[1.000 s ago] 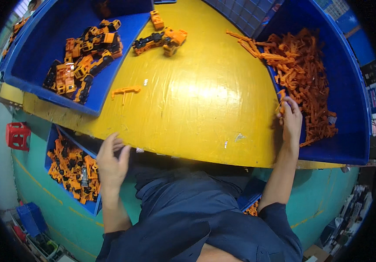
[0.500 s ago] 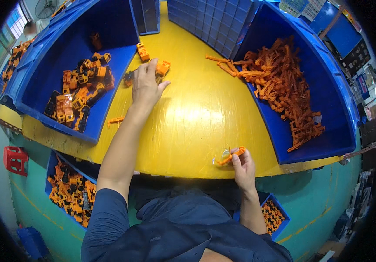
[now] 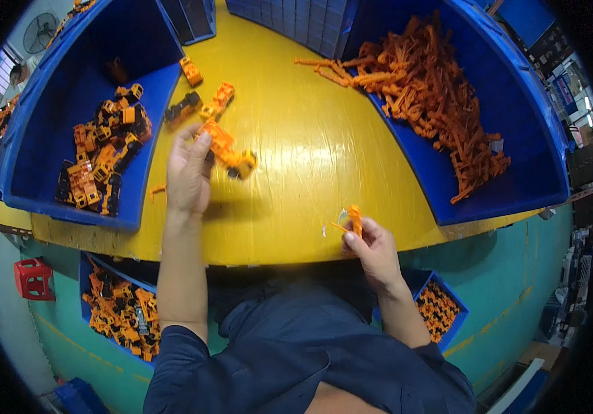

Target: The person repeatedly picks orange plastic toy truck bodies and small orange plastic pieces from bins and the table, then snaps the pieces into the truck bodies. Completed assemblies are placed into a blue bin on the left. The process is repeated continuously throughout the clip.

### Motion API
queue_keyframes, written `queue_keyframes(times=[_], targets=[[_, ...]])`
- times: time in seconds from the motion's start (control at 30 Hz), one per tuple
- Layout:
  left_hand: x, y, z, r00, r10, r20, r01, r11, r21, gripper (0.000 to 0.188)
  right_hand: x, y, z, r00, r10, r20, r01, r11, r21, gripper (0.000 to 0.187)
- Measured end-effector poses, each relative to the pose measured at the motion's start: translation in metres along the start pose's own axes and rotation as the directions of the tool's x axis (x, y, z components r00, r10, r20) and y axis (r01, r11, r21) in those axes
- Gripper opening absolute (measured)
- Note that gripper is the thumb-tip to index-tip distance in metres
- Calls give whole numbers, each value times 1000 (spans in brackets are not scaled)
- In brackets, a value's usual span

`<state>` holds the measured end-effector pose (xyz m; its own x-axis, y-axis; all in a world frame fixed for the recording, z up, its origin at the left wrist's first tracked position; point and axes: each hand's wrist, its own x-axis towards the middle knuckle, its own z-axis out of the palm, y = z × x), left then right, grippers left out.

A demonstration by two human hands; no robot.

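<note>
Orange toy truck (image 3: 229, 148) is up over the yellow surface (image 3: 289, 124), gripped in the left hand (image 3: 189, 169). The right hand (image 3: 376, 255), well apart, pinches a small orange part (image 3: 356, 219) by the near edge. I'd guess a loose thumb could let the truck slip, and a slack pinch could send that part over the edge. Half a second ago the left hand was farther back; now it's closer in, truck lifted.
</note>
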<state>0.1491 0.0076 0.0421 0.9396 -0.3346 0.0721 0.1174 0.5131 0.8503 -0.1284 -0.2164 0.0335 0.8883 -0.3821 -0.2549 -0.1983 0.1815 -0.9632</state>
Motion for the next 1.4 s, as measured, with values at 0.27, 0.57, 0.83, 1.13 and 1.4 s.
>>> queue_keyframes(times=[0.27, 0.57, 0.83, 1.13, 1.4], targets=[[-102, -34, 22, 922, -375, 93, 379, 831, -408, 49, 34, -41, 70, 954, -130, 270, 171, 976, -134, 28], [-116, -27, 35, 938, -345, 20, 333, 888, -316, 43, 33, -44, 91, 939, -189, 286, 245, 954, -174, 25], [-121, -25, 36, 953, -293, 82, 304, 919, -249, 44, 38, -40, 94, 705, -549, 449, 707, 497, -503, 27], [-121, -23, 36, 962, -243, 125, 264, 943, -201, 44, 38, -51, 95, 623, -634, 457, 771, 403, -493, 24], [-125, -31, 35, 960, -257, 110, 276, 934, -226, 50, 37, -50, 94, 564, -593, 574, 800, 220, -559, 23]])
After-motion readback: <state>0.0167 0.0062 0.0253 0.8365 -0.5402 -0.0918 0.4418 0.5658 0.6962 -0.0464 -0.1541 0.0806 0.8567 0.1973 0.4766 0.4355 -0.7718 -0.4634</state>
